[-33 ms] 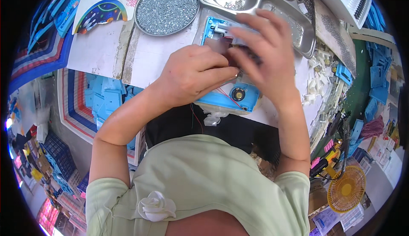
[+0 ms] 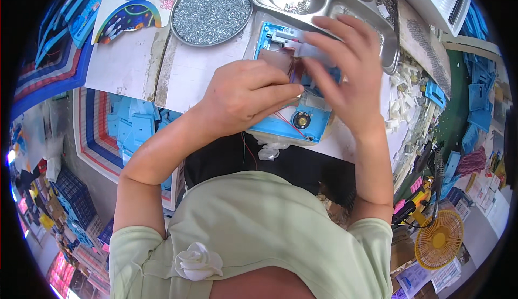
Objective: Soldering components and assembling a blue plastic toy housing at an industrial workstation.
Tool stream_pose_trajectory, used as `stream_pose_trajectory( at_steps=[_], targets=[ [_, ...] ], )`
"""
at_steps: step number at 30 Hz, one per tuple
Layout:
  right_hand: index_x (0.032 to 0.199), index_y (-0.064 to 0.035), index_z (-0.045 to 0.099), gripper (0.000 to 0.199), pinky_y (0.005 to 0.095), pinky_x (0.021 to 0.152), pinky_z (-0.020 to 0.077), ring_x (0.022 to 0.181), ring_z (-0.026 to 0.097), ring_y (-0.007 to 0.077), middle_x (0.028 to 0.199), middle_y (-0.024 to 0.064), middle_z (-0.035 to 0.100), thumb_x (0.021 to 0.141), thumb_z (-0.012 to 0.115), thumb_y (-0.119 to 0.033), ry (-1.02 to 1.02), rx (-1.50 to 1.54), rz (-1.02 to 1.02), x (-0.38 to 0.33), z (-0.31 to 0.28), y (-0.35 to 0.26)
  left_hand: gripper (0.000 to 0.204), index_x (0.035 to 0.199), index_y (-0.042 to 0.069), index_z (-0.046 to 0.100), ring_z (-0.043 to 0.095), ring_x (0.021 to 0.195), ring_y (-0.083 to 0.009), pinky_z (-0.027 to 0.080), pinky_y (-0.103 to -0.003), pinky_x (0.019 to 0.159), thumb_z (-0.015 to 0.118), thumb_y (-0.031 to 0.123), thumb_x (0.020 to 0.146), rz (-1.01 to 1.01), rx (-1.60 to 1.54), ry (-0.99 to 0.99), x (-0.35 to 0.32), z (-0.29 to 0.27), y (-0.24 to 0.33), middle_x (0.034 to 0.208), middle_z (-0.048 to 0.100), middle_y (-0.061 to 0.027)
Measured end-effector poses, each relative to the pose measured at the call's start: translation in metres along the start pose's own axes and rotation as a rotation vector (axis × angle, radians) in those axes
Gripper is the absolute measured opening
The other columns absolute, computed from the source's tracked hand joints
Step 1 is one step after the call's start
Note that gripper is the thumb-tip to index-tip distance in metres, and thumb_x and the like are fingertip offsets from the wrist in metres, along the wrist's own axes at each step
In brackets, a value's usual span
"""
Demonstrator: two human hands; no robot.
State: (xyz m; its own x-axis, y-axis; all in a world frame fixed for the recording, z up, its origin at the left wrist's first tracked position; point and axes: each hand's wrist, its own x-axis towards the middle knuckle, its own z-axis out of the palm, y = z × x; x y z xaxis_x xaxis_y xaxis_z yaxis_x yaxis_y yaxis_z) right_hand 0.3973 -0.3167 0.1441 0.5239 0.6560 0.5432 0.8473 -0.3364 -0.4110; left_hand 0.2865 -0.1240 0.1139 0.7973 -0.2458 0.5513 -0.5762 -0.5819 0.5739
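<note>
A light-blue plastic casing point(image 2: 315, 117) lies on the table in front of me, with a small round black speaker point(image 2: 302, 119) in its near part. Over its middle sits a flat brown board point(image 2: 276, 60) with thin wires beside it. My left hand point(image 2: 245, 97) pinches at this board, its fingers closed and covering part of it. To the right, my right hand point(image 2: 350, 72) hovers over the casing, fingers spread, with nothing visible in it. Its thumb and forefinger are close to the wires.
A round dish of small metal screws point(image 2: 212, 12) stands at the far left. Beyond the casing is a steel compartment tray point(image 2: 302, 14) with small parts. Loose white plastic pieces point(image 2: 402, 102) lie along the right. Blue panels point(image 2: 135, 124) fill a container below the table's left edge.
My right hand has moved slightly right and away from the left fingertips, so more of the wires and board shows. My left hand stays in place.
</note>
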Motion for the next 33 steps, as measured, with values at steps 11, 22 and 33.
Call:
stream_pose_trajectory(
  at_steps=[11,22,33],
  targets=[
    [0.094,-0.0094,0.074,0.026,0.0468,0.102,0.0453,0.124,0.053,0.0372,0.122,0.0074,0.069,0.070,0.082,-0.008,0.024,-0.049,0.084,-0.011,0.014,-0.016,0.024,0.111,0.005,0.076,0.065,0.066,-0.0139,0.051,-0.027,0.062,0.072,0.000,0.088,-0.120,-0.012,0.075,0.048,-0.016,-0.007,0.078,0.069,-0.0048],
    [0.085,-0.0069,0.073,0.021,0.0432,0.092,0.0499,0.124,0.054,0.0367,0.123,0.0083,0.071,0.066,0.083,-0.003,0.053,-0.036,0.017,-0.035,0.001,0.005,0.024,0.106,0.008,0.073,0.062,0.070,-0.0189,0.050,-0.030,0.062,0.075,0.004,0.082,-0.339,-0.061,0.089,0.021,-0.003,-0.006,0.085,0.065,-0.0056],
    [0.082,-0.0073,0.071,0.022,0.0402,0.087,0.0526,0.120,0.056,0.0323,0.115,0.0075,0.074,0.066,0.084,-0.001,0.134,0.057,0.007,-0.036,-0.006,0.000,0.021,0.091,0.010,0.072,0.063,0.089,-0.0232,0.044,-0.038,0.084,0.080,0.011,0.072,0.075,0.215,-0.046,0.041,0.012,-0.018,0.092,0.063,-0.0034]
  ],
)
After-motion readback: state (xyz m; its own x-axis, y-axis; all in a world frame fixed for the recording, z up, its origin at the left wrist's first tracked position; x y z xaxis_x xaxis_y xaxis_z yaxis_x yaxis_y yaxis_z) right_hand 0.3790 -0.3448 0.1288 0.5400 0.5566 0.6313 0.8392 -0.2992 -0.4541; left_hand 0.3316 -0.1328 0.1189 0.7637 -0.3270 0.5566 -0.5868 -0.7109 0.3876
